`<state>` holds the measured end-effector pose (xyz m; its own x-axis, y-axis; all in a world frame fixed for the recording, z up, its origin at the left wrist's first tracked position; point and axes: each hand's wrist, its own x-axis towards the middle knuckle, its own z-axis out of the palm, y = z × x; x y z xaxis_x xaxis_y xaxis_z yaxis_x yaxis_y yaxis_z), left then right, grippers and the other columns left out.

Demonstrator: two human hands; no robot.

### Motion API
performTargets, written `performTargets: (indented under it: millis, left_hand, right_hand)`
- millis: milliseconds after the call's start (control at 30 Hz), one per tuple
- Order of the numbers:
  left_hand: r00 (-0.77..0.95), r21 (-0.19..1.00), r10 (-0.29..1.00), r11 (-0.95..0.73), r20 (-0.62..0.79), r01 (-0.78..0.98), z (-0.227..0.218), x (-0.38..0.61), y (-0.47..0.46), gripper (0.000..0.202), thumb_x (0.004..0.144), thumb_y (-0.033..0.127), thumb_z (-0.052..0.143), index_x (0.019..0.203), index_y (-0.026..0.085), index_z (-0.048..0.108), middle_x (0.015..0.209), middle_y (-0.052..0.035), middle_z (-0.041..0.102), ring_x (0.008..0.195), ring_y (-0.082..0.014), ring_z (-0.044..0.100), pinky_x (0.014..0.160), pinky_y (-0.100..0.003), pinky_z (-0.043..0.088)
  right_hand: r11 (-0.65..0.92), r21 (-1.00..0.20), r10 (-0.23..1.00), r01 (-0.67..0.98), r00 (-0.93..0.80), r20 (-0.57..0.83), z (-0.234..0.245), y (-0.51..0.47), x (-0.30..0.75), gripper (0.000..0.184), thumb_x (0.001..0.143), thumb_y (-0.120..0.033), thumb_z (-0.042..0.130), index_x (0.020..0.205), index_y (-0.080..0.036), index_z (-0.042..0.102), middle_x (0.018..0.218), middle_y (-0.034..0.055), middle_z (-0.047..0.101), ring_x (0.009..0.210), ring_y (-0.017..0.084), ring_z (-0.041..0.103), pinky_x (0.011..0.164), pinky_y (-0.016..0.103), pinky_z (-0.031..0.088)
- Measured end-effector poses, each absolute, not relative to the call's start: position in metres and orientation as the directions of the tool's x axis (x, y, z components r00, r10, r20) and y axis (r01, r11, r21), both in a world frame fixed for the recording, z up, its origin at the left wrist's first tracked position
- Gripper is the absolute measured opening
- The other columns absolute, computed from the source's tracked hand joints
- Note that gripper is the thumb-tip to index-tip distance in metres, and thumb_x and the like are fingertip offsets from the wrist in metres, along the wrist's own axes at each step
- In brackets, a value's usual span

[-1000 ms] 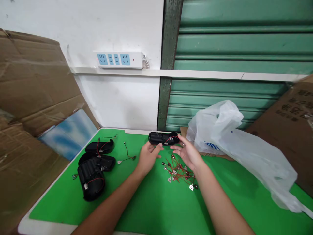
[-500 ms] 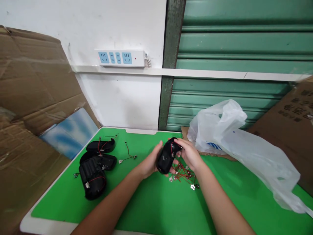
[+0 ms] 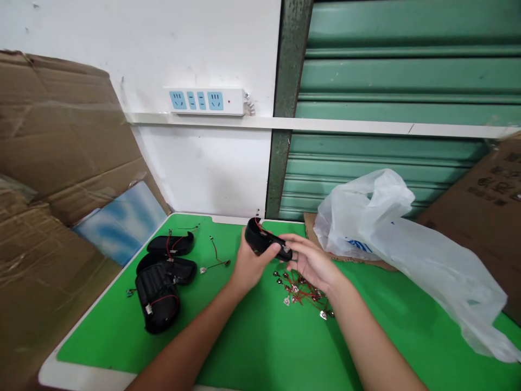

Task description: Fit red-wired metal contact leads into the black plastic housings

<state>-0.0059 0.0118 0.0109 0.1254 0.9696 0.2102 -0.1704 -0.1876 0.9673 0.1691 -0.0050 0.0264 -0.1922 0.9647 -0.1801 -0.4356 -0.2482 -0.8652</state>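
Head view: both hands' grip holds black casing [image 3: 266,245]; blue print on bag [image 3: 358,247], perhaps lettering, unreadable.

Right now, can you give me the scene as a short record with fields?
left hand: left hand grips the black housing
right hand: right hand touches the housing's right end
under hands: pile of red wires with metal contacts
left side: stacked black housings
right side: white plastic bag
surface: green mat
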Motion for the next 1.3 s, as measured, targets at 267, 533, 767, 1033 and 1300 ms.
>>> performTargets:
  millis: [267,533,767,1033,1300]
  left_hand:
    - [0.638,0.860,0.766,0.379,-0.084,-0.341,0.021,-0.012,0.008,0.098,0.080,0.093,0.026,0.141,0.020,0.049,0.136,-0.0210,0.059,0.090,-0.0317,0.073,0.061,-0.039,0.060]
    - [0.700,0.852,0.691,0.465,-0.181,-0.240,0.018,-0.006,0.002,0.061,0.094,0.062,0.051,0.135,0.017,0.052,0.114,-0.0146,0.071,0.063,-0.0171,0.071,0.056,-0.025,0.053]
    - [0.481,0.901,0.870,0.292,-0.111,-0.320,0.018,0.002,0.005,0.059,0.092,0.057,0.060,0.140,0.024,0.049,0.131,-0.0099,0.065,0.077,-0.0176,0.073,0.064,-0.025,0.052]
    - [0.448,0.877,0.886,0.302,-0.115,-0.373,0.011,0.002,0.005,0.059,0.087,0.048,0.062,0.140,0.023,0.054,0.121,-0.0059,0.069,0.091,-0.0212,0.069,0.076,-0.028,0.049]
    - [0.435,0.887,0.895,0.278,-0.099,-0.368,0.009,0.003,0.007,0.058,0.081,0.039,0.061,0.135,0.022,0.053,0.117,-0.0043,0.069,0.095,-0.0218,0.065,0.079,-0.029,0.047]
  right_hand:
    - [-0.063,-0.926,0.992,-0.373,0.075,-0.098,0.027,0.001,0.181,0.032,0.066,-0.035,0.079,0.095,-0.022,0.077,0.094,0.0028,0.068,0.077,0.016,0.055,0.051,0.022,0.036]
    - [0.055,-0.998,0.998,-0.014,0.040,0.054,0.023,-0.002,0.171,0.043,0.076,-0.052,0.076,0.106,-0.022,0.071,0.090,0.0025,0.062,0.070,0.016,0.052,0.054,0.025,0.042]
    - [0.067,-0.998,0.985,0.015,0.159,0.069,0.020,0.003,0.170,0.045,0.071,-0.058,0.080,0.084,-0.020,0.058,0.064,-0.0044,0.054,0.052,0.010,0.042,0.048,0.024,0.029]
    - [0.065,-0.998,0.990,-0.002,0.125,0.065,0.018,0.001,0.163,0.050,0.064,-0.056,0.085,0.085,-0.019,0.060,0.065,-0.0027,0.061,0.050,0.012,0.053,0.046,0.024,0.037]
    - [0.153,-0.978,0.987,-0.141,0.073,0.144,0.016,0.001,0.158,0.043,0.068,-0.042,0.088,0.089,-0.022,0.055,0.072,-0.0038,0.059,0.060,0.013,0.054,0.053,0.027,0.055]
